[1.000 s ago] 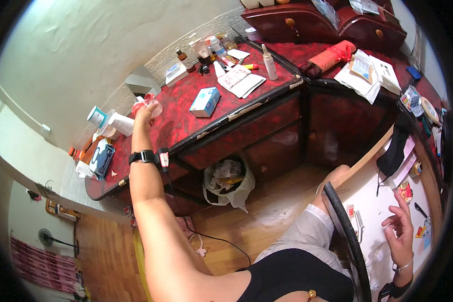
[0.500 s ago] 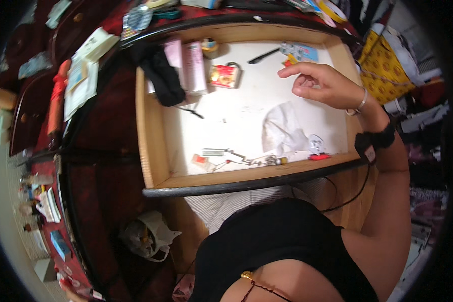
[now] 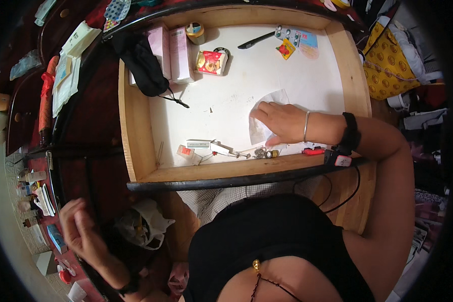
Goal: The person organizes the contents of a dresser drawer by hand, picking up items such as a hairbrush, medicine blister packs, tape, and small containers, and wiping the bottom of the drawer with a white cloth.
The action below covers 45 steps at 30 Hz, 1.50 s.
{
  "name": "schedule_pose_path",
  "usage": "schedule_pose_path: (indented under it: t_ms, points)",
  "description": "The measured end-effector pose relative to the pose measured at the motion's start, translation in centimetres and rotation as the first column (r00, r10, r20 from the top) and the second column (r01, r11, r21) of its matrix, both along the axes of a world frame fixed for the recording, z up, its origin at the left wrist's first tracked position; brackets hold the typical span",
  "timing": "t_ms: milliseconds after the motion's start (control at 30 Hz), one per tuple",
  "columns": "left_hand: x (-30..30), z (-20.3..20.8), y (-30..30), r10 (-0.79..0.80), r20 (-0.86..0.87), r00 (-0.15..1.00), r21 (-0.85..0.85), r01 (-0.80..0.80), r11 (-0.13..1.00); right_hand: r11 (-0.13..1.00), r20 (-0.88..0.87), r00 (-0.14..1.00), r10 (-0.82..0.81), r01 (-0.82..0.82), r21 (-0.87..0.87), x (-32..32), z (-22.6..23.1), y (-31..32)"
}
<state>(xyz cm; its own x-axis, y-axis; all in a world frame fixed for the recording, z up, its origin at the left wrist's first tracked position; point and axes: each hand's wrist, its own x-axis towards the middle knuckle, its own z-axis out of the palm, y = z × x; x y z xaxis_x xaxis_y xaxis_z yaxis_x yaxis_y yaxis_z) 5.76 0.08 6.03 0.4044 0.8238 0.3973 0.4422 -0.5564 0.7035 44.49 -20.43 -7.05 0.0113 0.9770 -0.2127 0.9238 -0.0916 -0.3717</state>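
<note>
My right hand (image 3: 283, 122) lies on a white tissue (image 3: 261, 130) on the floor of a wooden drawer (image 3: 282, 173). Its fingers bend over the tissue and hide part of it, pressing it down. Off to the lower left, outside the drawer, my left hand (image 3: 83, 235) is raised beside the dark cabinet. Its fingers are loosely bent and a little blurred, with nothing seen in them. Close to the right hand, along the drawer's front wall, are a small roll-shaped object (image 3: 272, 154), a thin chain (image 3: 259, 152) and a red item (image 3: 313, 151).
Pink boxes (image 3: 180, 55), a black cloth pouch (image 3: 142, 65), a small jar (image 3: 195, 33), a red packet (image 3: 211, 63) and a black pen-like stick (image 3: 256, 40) lie in the drawer. Blister packs (image 3: 287, 35) sit at its back right. A plastic bag (image 3: 151, 221) stands below left.
My right hand has come down and leftward from above the drawer onto the tissue. My left hand has come into view at the lower left. The whole view has shifted slightly.
</note>
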Motion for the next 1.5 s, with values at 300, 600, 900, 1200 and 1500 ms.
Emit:
schedule_pose_path:
  t_ms: [300,600,900,1200,1500]
  points:
    - [7.2,-5.2,-1.7,-0.308,-0.005,0.951,-0.125,0.305,0.944,0.886,-0.236,0.960,-0.150,0.236,0.399,7.7,0.9,-0.4]
    - [7.5,-8.6,-2.3,-0.246,-0.022,0.969,-0.109,0.242,0.964,0.957,0.214,0.946,-0.241,0.195,0.217,5.3,-5.6,3.3]
    - [7.8,-9.1,-2.0,-0.298,-0.127,0.946,-0.034,0.296,0.955,0.818,0.168,0.930,0.326,-0.366,0.443,0.4,-2.7,7.1]
    - [8.4,-9.6,-2.0,-0.250,-0.098,0.963,0.008,0.252,0.968,0.891,0.138,0.982,0.131,-0.177,0.418,0.8,-4.8,8.2]
    - [8.2,-9.8,-1.7,-0.282,-0.033,0.959,0.008,0.282,0.959,0.842,-0.050,0.987,-0.156,0.159,0.515,-0.2,-5.7,13.5]
